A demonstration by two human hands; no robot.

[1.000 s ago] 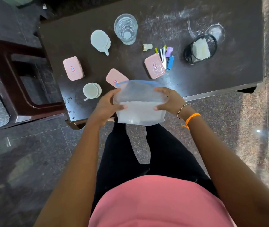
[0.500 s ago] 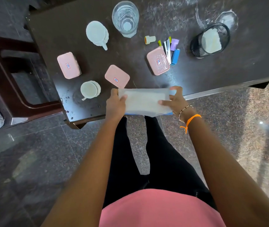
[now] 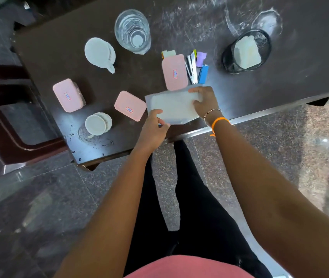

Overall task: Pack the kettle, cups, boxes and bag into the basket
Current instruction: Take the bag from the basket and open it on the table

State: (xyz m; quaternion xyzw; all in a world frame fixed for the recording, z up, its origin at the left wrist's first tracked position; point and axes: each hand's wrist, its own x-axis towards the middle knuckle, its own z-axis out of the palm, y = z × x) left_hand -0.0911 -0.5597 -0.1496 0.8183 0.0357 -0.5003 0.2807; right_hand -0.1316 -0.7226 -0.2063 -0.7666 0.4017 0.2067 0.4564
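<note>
— Head view, looking down: what are the hands doing?
— Both are on the bag (image 3: 172,108), a flat clear plastic one with pale contents, lying on the dark surface (image 3: 239,93) near its lower edge, centre of the frame; the left hand (image 3: 153,129) pinches the bag's lower left corner, fingers (image 3: 156,113) clenched on it; the right hand (image 3: 204,101) grips its upper right end, fingers curled over the top edge.
— And the boxes?
— Three pink ones, lids up; the middle box (image 3: 130,105) lies just beside the bag's left end; the left box (image 3: 68,95) sits well apart toward the left of the frame; the upper box (image 3: 174,72) lies just above the bag, and I cannot tell whether they touch.
— Cups?
— Two pale ones; the lower cup (image 3: 98,124) below the left and middle boxes, the upper cup (image 3: 100,54) higher up, beside the clear glass vessel (image 3: 132,32) at the top of the frame.
— Anything else?
— A cluster of pens and markers (image 3: 196,67) just right of the upper box; a black mesh holder (image 3: 246,52) with something white inside at the upper right; a dark chair (image 3: 9,117) at the left edge; an orange band (image 3: 217,122) on the right wrist.
</note>
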